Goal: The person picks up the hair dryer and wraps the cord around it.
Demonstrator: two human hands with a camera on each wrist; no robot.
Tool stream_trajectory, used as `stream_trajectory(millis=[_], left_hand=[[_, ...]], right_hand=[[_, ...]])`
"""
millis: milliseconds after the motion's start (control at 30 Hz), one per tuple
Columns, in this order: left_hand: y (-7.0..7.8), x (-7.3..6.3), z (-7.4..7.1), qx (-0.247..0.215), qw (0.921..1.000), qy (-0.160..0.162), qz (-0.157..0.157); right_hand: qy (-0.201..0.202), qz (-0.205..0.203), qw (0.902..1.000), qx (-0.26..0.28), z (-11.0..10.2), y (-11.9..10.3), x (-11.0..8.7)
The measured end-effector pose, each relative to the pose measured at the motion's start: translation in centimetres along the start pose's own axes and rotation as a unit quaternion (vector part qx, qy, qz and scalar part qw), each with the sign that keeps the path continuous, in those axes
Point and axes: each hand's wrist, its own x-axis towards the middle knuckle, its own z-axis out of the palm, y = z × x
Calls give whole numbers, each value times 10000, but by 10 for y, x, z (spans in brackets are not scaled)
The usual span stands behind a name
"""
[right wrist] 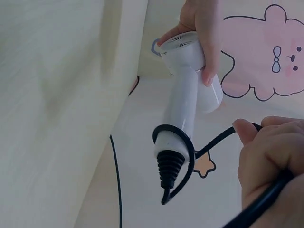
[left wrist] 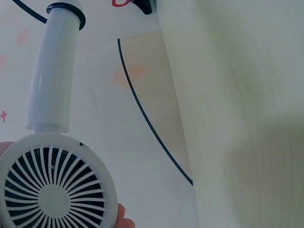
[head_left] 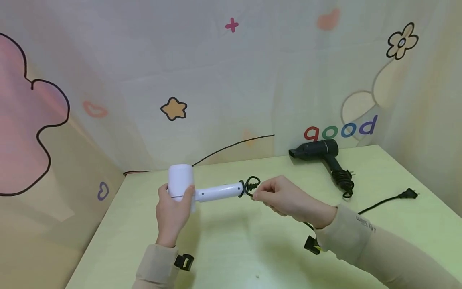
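A white hair dryer (head_left: 218,192) is held above the table, its handle pointing right. My left hand (head_left: 173,210) grips its barrel, thumb on one side and fingers on the other. In the left wrist view the round slotted air grille (left wrist: 54,199) faces the camera. The black power cord (right wrist: 178,183) leaves the handle end and loops once around it. My right hand (head_left: 285,198) pinches this cord just right of the handle; in the right wrist view the cord runs through the curled fingers (right wrist: 275,156). Beyond the right forearm, the plug (head_left: 408,194) lies on the table.
A black hair dryer (head_left: 314,149) lies at the back right of the pale green table (head_left: 231,249), its cord wound round its handle. A printed curtain (head_left: 223,80) hangs right behind the table's back edge. Black wrist straps sit at both sleeves.
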Motion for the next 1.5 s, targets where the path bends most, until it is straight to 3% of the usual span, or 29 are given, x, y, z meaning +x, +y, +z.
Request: stream_trajectory(millis=[500,767,1033,1500], left_hand=[[12,3,9,-388,9991,2,-162],[17,3,10,-582,9977,-162,-310],[23,-1,9,-891,9938,-514,-418],[23,-3,6,-1073,9885,-924,-535]], right_hand=[[92,-238,9997,27,24,26,-13],[23,-525,9984,-199,32,42,-8],[48,-665,9968,-445,28,56,6],[273,-389,9967,-656,11,68,28]])
